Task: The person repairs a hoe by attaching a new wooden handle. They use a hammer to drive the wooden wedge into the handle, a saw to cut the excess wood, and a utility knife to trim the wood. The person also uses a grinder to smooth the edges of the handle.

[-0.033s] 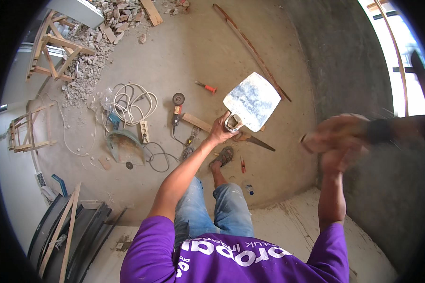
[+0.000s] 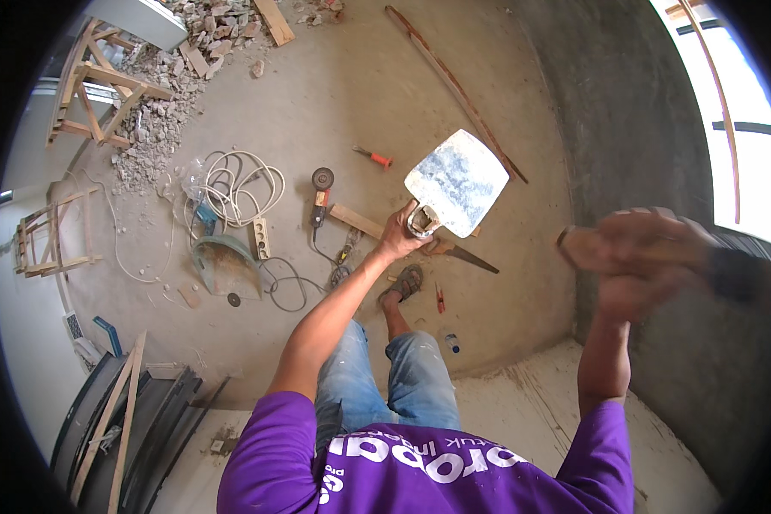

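My left hand [image 2: 400, 233] is closed around the socket end of a hoe head [image 2: 457, 182], a squarish metal blade smeared pale white and grey. The blade points away from me, above the floor. Raised on the right, my right hand [image 2: 647, 257] is wrapped around a wooden-handled tool [image 2: 584, 248] and is blurred by motion. Its handle butt points left. A black band sits on the handle beyond the fingers, and the dark head is mostly cut off by the right rim.
Below lie a handsaw [image 2: 471, 259], wood plank [image 2: 357, 221], angle grinder [image 2: 320, 199], red-handled chisel [image 2: 373, 158], coiled cable [image 2: 240, 188] and green dustpan [image 2: 227, 265]. Rubble [image 2: 158, 128] and wooden trestles [image 2: 103, 94] stand far left. A grey wall [image 2: 634, 111] rises at right.
My right hand and its tool have shifted slightly right, and the dark head has moved mostly out past the right rim. My left hand and the hoe head have barely moved.
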Available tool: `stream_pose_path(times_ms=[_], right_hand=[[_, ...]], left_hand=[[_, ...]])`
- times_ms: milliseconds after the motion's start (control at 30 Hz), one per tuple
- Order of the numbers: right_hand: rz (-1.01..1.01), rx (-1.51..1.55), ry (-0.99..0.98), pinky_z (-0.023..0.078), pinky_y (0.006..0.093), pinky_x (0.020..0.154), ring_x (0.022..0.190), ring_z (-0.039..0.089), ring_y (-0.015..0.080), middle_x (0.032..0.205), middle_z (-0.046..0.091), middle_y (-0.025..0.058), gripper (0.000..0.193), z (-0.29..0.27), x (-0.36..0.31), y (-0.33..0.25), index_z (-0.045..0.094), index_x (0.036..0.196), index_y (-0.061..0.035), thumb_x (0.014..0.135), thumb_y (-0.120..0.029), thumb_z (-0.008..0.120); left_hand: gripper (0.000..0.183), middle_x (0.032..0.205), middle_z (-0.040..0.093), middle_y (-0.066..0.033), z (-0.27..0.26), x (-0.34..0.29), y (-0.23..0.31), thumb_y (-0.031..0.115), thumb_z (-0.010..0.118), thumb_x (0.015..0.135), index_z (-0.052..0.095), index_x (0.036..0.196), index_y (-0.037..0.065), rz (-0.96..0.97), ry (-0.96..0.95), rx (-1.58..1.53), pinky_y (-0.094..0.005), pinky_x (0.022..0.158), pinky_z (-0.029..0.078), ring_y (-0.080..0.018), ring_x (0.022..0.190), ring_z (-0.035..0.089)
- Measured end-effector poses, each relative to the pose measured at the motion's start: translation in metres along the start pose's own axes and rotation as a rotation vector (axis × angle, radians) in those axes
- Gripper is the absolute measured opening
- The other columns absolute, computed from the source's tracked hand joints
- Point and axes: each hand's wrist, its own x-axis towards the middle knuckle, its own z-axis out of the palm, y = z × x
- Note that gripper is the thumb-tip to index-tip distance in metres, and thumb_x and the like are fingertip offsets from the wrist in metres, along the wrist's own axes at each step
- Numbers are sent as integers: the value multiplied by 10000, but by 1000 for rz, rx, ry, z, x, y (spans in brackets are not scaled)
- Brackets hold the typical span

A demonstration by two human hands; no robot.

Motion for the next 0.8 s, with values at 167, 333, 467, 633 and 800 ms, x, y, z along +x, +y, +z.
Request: stream_pose_path(times_ms=[167, 333, 467, 633, 800], right_hand=[[344, -301, -492, 541, 385, 600, 644, 653, 329, 722, 627, 139, 251, -27, -108, 61, 570, 1008, -12, 924, -239, 638], [813, -576, -723, 466, 442, 537, 570, 612, 400, 638, 594, 224, 213, -13, -133, 70, 555, 1048, 8, 898, -113, 646], [440, -447, -324, 484, 368, 531, 594, 611, 204, 682, 589, 128, 172, -22, -88, 32, 554, 985, 15, 915, -130, 616], [103, -38, -157, 502, 373, 565, 616, 620, 250, 731, 618, 115, 174, -24, -51, 22, 546, 882, 4, 914, -157, 604], [855, -715, -663, 442, 362, 479, 509, 570, 258, 628, 571, 85, 158, -62, -187, 97, 536, 997, -46, 949, -172, 619]], left_hand=[[491, 968, 672, -138, 4, 6, 0, 171, 828, 696, 516, 1059, 64, 26, -66, -50, -410, 792, 526, -325, 931, 669], [692, 1144, 666, -118, 14, -8, -15, 210, 844, 687, 512, 1275, 59, 147, -18, 74, -365, 925, 497, -248, 1060, 646], [624, 1102, 658, -115, 18, 0, 9, 180, 838, 677, 520, 1200, 61, 22, -96, -41, -392, 893, 501, -286, 1020, 642], [543, 1067, 674, -130, 15, 5, 4, 170, 816, 714, 538, 1169, 69, 42, -78, -6, -387, 828, 521, -319, 991, 660], [552, 1065, 679, -130, 25, -9, -10, 188, 816, 719, 541, 1184, 70, 106, -37, -14, -389, 853, 522, -299, 1003, 667]])
